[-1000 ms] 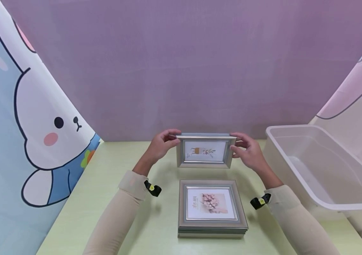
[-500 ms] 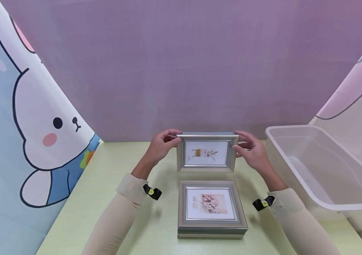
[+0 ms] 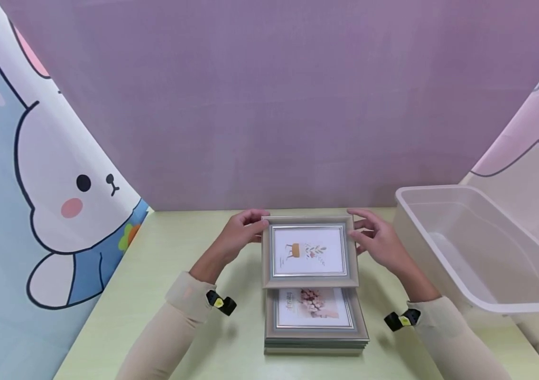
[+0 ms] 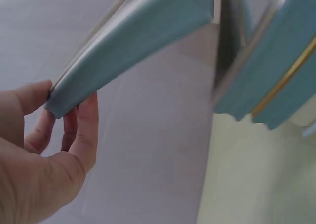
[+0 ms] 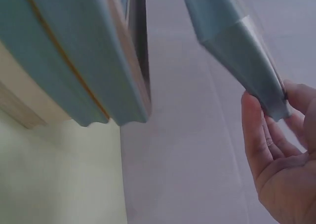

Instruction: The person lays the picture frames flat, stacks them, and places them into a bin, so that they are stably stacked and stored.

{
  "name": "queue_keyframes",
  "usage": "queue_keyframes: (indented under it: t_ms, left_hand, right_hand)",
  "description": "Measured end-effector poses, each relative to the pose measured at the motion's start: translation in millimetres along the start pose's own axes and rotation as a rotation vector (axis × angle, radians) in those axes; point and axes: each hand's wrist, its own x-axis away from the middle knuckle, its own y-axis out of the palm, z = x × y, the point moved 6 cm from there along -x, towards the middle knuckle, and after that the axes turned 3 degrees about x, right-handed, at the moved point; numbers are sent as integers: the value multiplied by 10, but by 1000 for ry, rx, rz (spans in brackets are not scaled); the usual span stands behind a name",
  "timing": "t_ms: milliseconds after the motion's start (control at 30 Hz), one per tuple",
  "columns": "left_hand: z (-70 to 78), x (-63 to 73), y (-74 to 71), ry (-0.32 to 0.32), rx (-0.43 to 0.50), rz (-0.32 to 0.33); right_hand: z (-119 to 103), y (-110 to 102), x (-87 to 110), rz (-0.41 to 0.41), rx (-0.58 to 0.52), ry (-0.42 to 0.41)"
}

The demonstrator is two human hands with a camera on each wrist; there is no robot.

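Note:
Both hands hold one picture frame (image 3: pixel 309 282), a silver-beige one around a print of an orange pot with leafy sprigs. My left hand (image 3: pixel 236 235) pinches its far left corner, and my right hand (image 3: pixel 381 240) pinches the far right corner. Its near edge overlaps the top of a stack of picture frames (image 3: pixel 317 333), whose uppermost print shows pink flowers. In the left wrist view the held frame's blue-green side (image 4: pixel 128 51) tilts away from the stacked frames (image 4: pixel 276 66). From the right wrist, a wedge-shaped gap shows between the held frame (image 5: pixel 242 56) and the stack (image 5: pixel 74 51).
A large whitish plastic bin (image 3: pixel 433 253) stands on the right of the pale green table (image 3: pixel 170 227). A purple backdrop (image 3: pixel 269 105) rises behind the table's far edge. On the left hangs a cloth with a cartoon rabbit (image 3: pixel 70 195).
Held by both hands, the picture frame has tipped from nearly upright to flatter and come nearer, so it now covers the far part of the stack. The stack has stayed put.

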Motion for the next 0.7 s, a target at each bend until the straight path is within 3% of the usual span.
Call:
queue_keyframes:
  t_ms: [233, 700]
  left_hand:
    - [-211, 130, 55, -84, 28, -32]
    - [-487, 285, 145, -150, 23, -64]
  right_hand:
    - [93, 88, 143, -87, -19, 106]
    - [254, 223, 372, -172, -63, 176]
